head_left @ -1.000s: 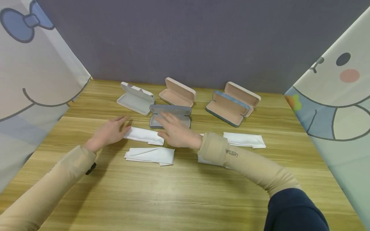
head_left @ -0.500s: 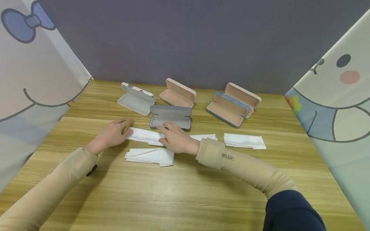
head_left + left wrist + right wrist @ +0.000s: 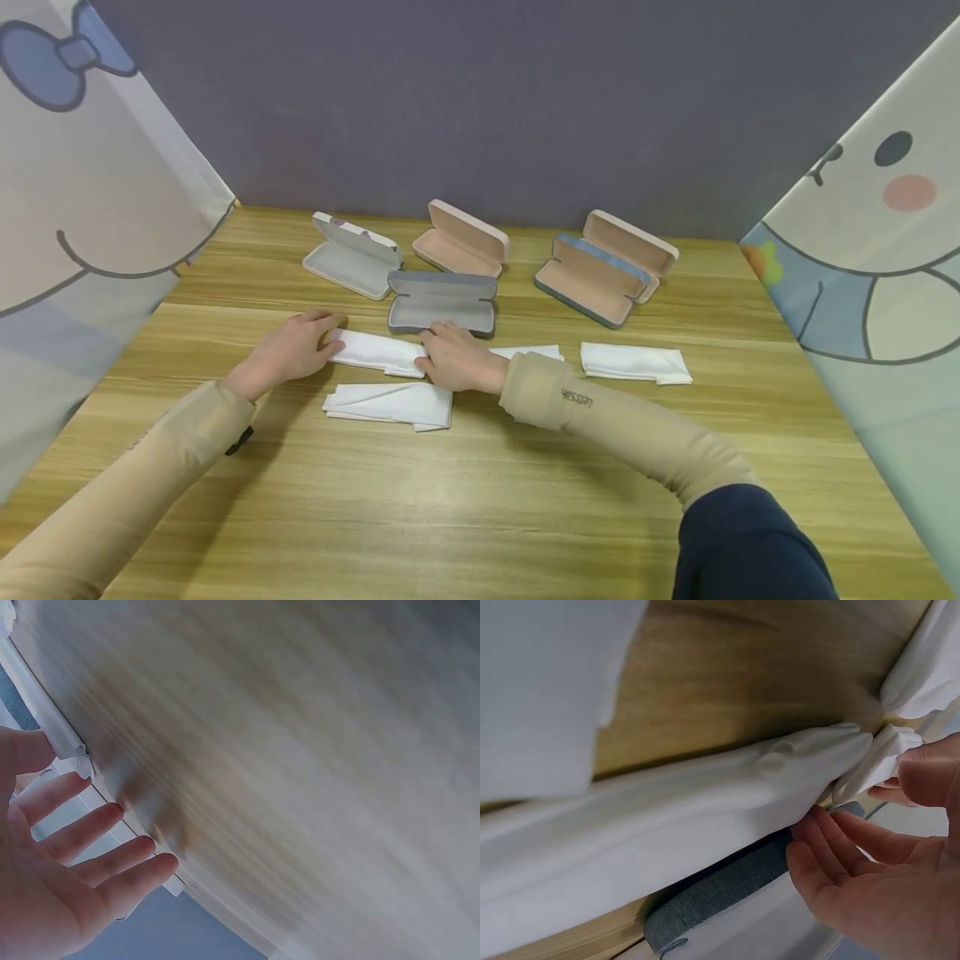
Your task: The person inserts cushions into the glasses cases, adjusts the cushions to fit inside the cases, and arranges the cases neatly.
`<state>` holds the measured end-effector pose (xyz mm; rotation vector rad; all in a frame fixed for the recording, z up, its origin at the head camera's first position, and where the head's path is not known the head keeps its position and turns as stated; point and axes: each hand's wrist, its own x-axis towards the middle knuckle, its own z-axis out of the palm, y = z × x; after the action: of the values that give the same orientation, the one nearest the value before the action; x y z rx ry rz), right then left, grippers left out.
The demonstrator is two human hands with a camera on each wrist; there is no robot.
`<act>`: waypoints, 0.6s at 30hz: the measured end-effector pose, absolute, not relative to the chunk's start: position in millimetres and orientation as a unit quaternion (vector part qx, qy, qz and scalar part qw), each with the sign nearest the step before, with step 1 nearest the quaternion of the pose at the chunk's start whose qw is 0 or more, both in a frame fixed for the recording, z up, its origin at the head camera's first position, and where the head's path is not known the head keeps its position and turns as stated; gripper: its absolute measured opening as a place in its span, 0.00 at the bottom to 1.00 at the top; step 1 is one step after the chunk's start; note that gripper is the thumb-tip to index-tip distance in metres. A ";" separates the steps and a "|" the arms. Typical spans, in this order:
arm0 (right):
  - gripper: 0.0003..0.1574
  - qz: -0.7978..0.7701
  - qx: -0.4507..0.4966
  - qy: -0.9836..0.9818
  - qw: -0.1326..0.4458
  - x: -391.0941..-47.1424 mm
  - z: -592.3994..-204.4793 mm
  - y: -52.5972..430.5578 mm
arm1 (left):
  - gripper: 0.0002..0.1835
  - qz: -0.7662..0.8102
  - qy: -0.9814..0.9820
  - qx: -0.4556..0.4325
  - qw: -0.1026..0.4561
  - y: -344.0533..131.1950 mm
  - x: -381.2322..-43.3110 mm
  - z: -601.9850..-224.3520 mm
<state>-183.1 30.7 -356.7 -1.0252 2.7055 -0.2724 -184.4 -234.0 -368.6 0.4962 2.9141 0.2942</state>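
Flanking a folded white cloth (image 3: 378,353) on the wooden tabletop (image 3: 435,525), the left hand (image 3: 288,350) and the right hand (image 3: 457,358) are at its two ends in the head view. A second cloth (image 3: 393,406) lies just nearer the person. A third cloth (image 3: 538,352) is partly hidden by the right hand, and a fourth cloth (image 3: 636,363) lies farther right. Just beyond the right hand is a grey case (image 3: 442,312); behind it are a white case (image 3: 347,265) and a pink case (image 3: 457,250). On the right, a blue case (image 3: 585,292) stands in front of a beige case (image 3: 628,246). All five lids are raised.

In the left wrist view, the left hand's fingers are straight and spread, its grip loose; the cloth's end shows between thumb and index finger.

In the right wrist view, the right hand's fingers bend softly, with a gap to the thumb, so its grip is not closed. A cloth end shows in that gap; firm contact cannot be told. Another cloth runs long across the foreground, the grey case beside it.
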 end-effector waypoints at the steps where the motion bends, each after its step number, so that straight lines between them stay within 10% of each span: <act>1: 0.25 -0.092 -0.351 0.924 0.120 -183.8 -357.5 30.0 | 0.27 0.098 0.977 0.167 0.086 -234.1 -184.5 -368.4; 18: 0.17 -0.023 -0.363 0.928 0.085 -184.9 -361.4 20.6 | 0.20 0.117 0.972 0.195 0.063 -231.6 -186.5 -364.5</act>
<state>-184.9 20.6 -361.4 -1.0823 2.7659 -0.0680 -186.5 -231.6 -364.5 0.5898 2.9356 0.3531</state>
